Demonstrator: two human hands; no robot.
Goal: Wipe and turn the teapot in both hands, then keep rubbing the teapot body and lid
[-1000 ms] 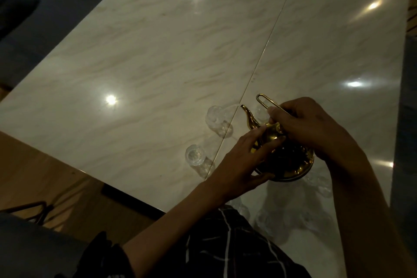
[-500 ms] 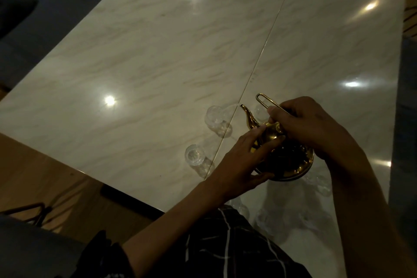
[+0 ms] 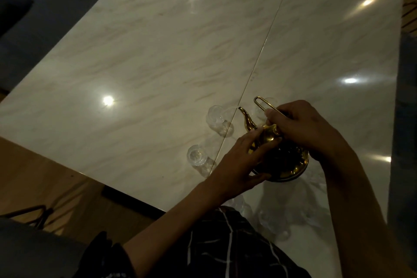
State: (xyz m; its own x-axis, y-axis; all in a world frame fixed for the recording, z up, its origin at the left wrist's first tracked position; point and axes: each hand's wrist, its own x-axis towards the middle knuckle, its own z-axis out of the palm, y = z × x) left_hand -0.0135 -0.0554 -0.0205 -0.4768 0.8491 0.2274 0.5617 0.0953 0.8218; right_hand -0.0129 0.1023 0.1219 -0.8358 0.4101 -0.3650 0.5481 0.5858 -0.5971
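Nearest you, clear glasses (image 3: 270, 221) stand blurred at the table (image 3: 158, 63) edge. Your left hand (image 3: 239, 162) lies against the near-left side of the gold teapot (image 3: 291, 165), fingers nearly straight, gripping nothing. The teapot stands on the table just right of the seam. Your right hand (image 3: 302, 128) curls over its top and pinches the wire handle (image 3: 262, 104). Left of the spout (image 3: 247, 118) stand two glasses: a nearer one (image 3: 196, 157) and a farther one (image 3: 216, 117).

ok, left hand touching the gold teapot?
Touching. The head view shows the left hand resting against the gold teapot, its fingers lying on the pot's top.
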